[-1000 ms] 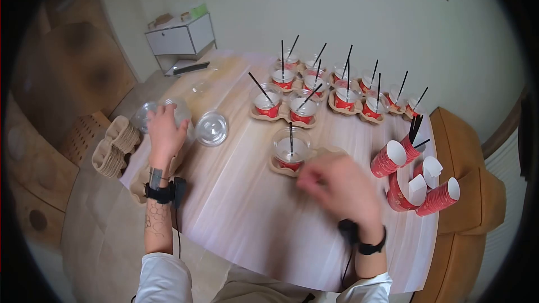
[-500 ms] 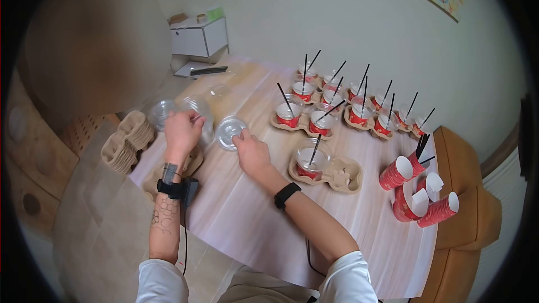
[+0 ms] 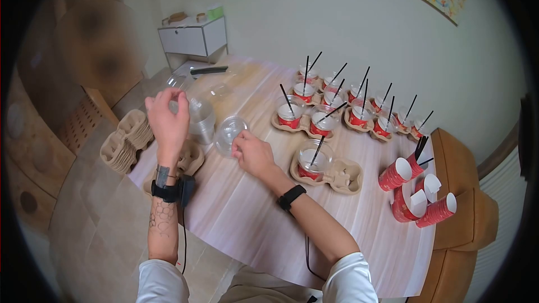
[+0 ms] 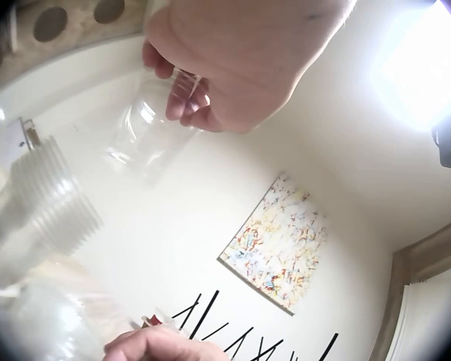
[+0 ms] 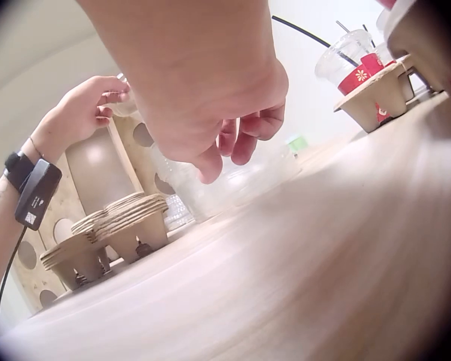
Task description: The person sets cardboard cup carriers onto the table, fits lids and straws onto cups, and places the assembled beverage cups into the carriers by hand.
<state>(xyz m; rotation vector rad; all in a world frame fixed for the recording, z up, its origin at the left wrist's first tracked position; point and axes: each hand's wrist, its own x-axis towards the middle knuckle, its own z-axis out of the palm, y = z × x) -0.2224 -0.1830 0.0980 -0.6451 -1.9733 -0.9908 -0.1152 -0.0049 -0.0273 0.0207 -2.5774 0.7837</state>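
In the head view my left hand [image 3: 169, 118] is raised over the left side of the table, gripping a clear plastic cup [image 4: 141, 139] that shows best in the left wrist view. Just beside it stands a stack of clear plastic cups [image 3: 202, 120]. My right hand [image 3: 254, 154] pinches the near right rim of a clear plastic lid [image 3: 229, 134], which looks tilted. To its right, a red paper cup with a clear domed top [image 3: 314, 160] and black straw sits in one side of a cardboard carrier [image 3: 346, 177].
Rows of carriers [image 3: 289, 124] with red cups and black straws fill the back right. Stacked red paper cups [image 3: 394, 174] stand at the right edge. Stacked cardboard carriers [image 3: 126, 140] are at the left edge. Black straws [image 3: 209, 70] lie at the back.
My right hand went from beside the carrier to the clear lid, which now looks tilted. My left hand rose from the clear cups with one in its grip.
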